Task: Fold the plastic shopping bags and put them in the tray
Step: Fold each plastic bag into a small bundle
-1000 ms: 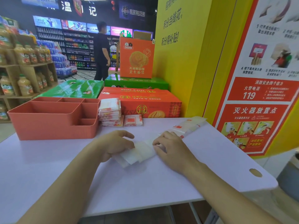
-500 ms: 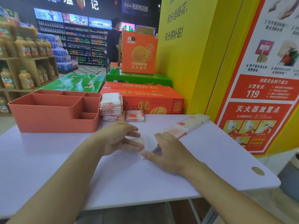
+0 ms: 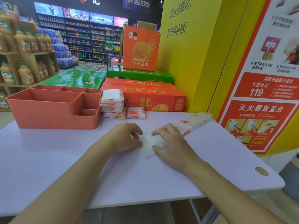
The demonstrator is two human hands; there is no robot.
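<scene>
A long white plastic bag (image 3: 193,122) with red print lies as a flat strip on the lavender table (image 3: 64,159), running from the middle toward the back right. Its near end (image 3: 148,147) is folded over into a small white pad. My left hand (image 3: 124,139) pinches the left edge of that pad between thumb and fingers. My right hand (image 3: 171,146) rests on the strip just right of the pad, fingertips and thumb pressing it down. The coral divided tray (image 3: 48,117) stands at the back left with nothing visible in its compartments.
A stack of folded bags (image 3: 111,102) and a single folded one (image 3: 135,113) lie right of the tray. Red and green cartons (image 3: 145,96) sit behind the table. A yellow wall with a red poster (image 3: 262,110) borders the right side. Shelves of bottles (image 3: 24,50) stand at left.
The bag's near end has been folded over toward the right, so the strip is shorter. Both hands have shifted right with it, and the camera has tilted slightly.
</scene>
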